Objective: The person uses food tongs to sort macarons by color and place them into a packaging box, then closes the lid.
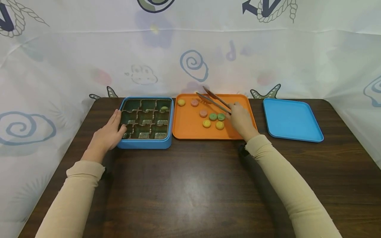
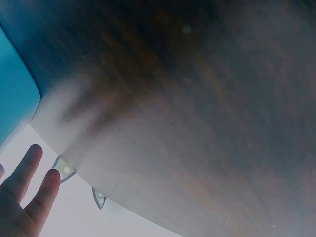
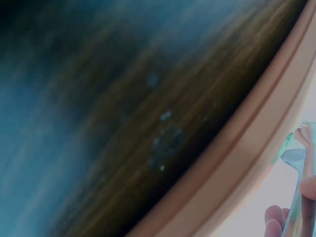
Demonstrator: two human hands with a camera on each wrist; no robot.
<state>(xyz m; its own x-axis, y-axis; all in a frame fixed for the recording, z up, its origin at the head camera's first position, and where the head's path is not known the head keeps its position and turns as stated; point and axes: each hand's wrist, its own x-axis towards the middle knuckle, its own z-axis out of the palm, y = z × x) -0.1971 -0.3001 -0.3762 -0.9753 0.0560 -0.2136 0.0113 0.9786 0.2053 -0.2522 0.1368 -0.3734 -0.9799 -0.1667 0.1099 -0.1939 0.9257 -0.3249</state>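
My left hand [image 1: 106, 132] lies with straight fingers along the left rim of a blue box [image 1: 146, 144]. Inside is a dark insert [image 1: 145, 117] divided into several compartments. A green macaron-like piece [image 1: 164, 108] sits in its back right compartment. My right hand [image 1: 239, 119] grips a pair of metal tongs [image 1: 210, 94] above an orange tray [image 1: 190, 130]. The tongs' tips are spread apart, with nothing visible between them. On the tray lie yellow pieces [image 1: 219, 125], pink pieces [image 1: 203, 113] and green pieces [image 1: 212, 116]. The right wrist view shows the tongs [image 3: 294, 210] between the fingers.
A flat blue tray [image 1: 293, 119] lies to the right of the orange one. All stand on a dark wooden table [image 1: 190, 185]. A white printed cloth [image 1: 166, 66] hangs behind the table's back edge.
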